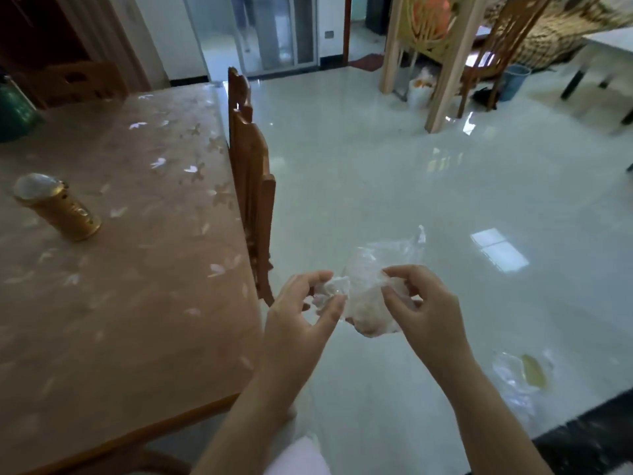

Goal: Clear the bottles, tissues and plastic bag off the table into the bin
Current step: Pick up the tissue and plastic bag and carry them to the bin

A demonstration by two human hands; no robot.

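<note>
Both my hands are out over the white floor, to the right of the table [144, 303]. My left hand [301, 313] pinches a crumpled white tissue [330, 291]. My right hand [421, 303] grips a clear plastic bag [380, 265] that bulges with pale contents below my fingers. Tissue and bag touch between the two hands. A gold can [60, 209] stands tilted on the table at the left. A blue bin [513, 82] sits far off by the chairs at the upper right.
A carved wooden chair [251, 186] is pushed against the table's right edge, just left of my hands. Another clear bag with something yellow [527, 375] lies on the floor at the lower right. A green object [13, 111] sits at the table's far left. Wooden chairs and a partition stand beyond.
</note>
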